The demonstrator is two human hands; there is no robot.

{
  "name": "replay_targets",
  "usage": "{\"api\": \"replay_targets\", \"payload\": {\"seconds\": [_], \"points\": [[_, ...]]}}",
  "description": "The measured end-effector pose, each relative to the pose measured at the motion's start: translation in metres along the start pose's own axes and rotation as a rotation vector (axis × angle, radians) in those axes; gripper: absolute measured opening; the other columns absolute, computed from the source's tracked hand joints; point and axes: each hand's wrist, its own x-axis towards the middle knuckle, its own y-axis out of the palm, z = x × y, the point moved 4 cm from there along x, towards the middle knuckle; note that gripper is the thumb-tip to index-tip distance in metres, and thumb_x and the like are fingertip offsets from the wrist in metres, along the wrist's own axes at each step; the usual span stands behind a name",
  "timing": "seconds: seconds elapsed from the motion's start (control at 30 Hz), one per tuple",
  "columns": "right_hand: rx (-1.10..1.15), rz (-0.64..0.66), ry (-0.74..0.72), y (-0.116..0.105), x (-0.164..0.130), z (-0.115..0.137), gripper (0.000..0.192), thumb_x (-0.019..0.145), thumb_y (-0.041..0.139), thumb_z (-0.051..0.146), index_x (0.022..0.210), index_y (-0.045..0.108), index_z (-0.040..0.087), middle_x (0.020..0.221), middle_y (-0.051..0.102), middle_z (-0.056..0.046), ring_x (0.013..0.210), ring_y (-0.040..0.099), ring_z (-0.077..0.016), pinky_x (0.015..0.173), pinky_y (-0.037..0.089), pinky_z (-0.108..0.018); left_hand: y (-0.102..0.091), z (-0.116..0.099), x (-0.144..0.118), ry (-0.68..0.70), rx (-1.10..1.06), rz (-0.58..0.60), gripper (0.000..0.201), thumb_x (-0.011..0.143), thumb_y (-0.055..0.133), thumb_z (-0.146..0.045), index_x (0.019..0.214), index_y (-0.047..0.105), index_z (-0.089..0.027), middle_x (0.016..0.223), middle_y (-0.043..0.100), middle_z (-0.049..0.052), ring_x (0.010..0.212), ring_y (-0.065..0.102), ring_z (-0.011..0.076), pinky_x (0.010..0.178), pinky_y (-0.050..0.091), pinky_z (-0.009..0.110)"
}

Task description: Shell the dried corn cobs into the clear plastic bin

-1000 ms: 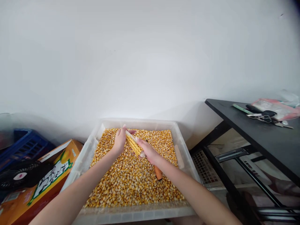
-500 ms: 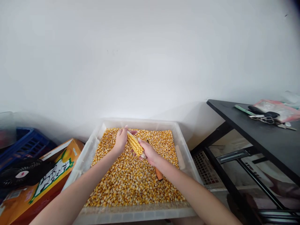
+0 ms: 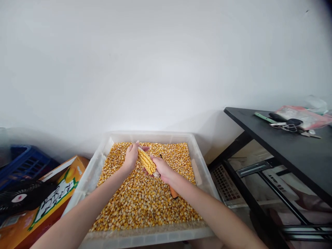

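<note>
- Step in hand, as I read it: shelling kernels off a corn cob over a clear plastic tub filled with loose kernels.
- Left hand: wrapped around the cob's far, upper end, with the thumb lying along the kernel rows.
- Right hand: clasping the cob's near, lower end, where a pale bare stub shows just beside the fingers.
- Position of the cob: held slantwise between the two hands, above the kernel bed near the tub's far half, apart from the kernels beneath it.
- I judge the cob mostly unshelled, since yellow rows cover nearly all of the length I can see.
- Next move, in my judgement: it calls for a firm opposing twist or a thumb push along a row, kept over the tub so loosened kernels drop inside its walls.
- An orange-brown object lies on the kernels under the right forearm; it is partly covered, and I cannot tell whether it is a stripped cob or a tool handle.
- Hidden: the cob's underside and the palms, so the grip pressure cannot be read.
- Cut off at left: an orange printed carton, a blue crate and a black fan.
- At right, the black surface carries small items, too small and blurred for me to identify with confidence.
</note>
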Motion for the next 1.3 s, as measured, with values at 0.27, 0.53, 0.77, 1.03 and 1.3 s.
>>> {"api": "replay_targets", "payload": {"seconds": [0.27,0.53,0.77,1.03,1.3], "points": [[0.077,0.124,-0.096,0.007,-0.003,0.004,0.028,0.083,0.052,0.04,0.1,0.057,0.017,0.081,0.068,-0.004,0.056,0.061,-0.013,0.043,0.045,-0.021,-0.01,-0.004,0.007,-0.008,-0.1,-0.073,0.033,0.072,0.047,-0.047,0.069,0.057,-0.015,0.066,0.07,0.011,0.07,0.067,0.0275,0.06,0.049,0.035],[0.071,0.089,-0.137,0.01,-0.007,0.001,0.032,0.089,0.04,0.041,0.108,0.054,0.019,0.079,0.068,-0.005,0.052,0.059,-0.0128,0.034,0.035,-0.017,-0.011,-0.009,0.006,0.071,-0.027,-0.066,0.035,0.074,0.048,-0.048,0.066,0.057,-0.015,0.066,0.069,0.012,0.067,0.066,0.0264,0.061,0.049,0.033],[0.172,0.065,0.092,0.005,-0.003,-0.006,0.038,0.089,0.037,0.042,0.107,0.055,0.014,0.076,0.068,-0.008,0.053,0.06,-0.0141,0.043,0.044,-0.022,-0.004,-0.013,-0.001,0.106,0.031,-0.013,0.035,0.076,0.046,-0.047,0.063,0.059,-0.016,0.068,0.07,0.012,0.065,0.064,0.0248,0.061,0.049,0.033],[0.126,0.11,-0.119,0.005,-0.003,-0.005,0.032,0.079,0.06,0.044,0.099,0.05,0.02,0.07,0.064,0.001,0.043,0.053,-0.0096,0.044,0.05,-0.024,-0.022,-0.005,0.019,-0.001,-0.14,-0.143,0.023,0.069,0.044,-0.04,0.068,0.052,-0.018,0.059,0.067,0.007,0.065,0.066,0.0253,0.06,0.049,0.033],[0.125,0.035,-0.099,0.005,-0.002,-0.008,0.034,0.087,0.041,0.049,0.095,0.053,0.018,0.062,0.062,0.001,0.034,0.042,-0.0075,0.033,0.039,-0.02,-0.016,-0.012,0.011,0.036,-0.074,-0.108,0.024,0.068,0.046,-0.041,0.067,0.054,-0.018,0.06,0.067,0.008,0.063,0.066,0.0253,0.055,0.048,0.032]]}}
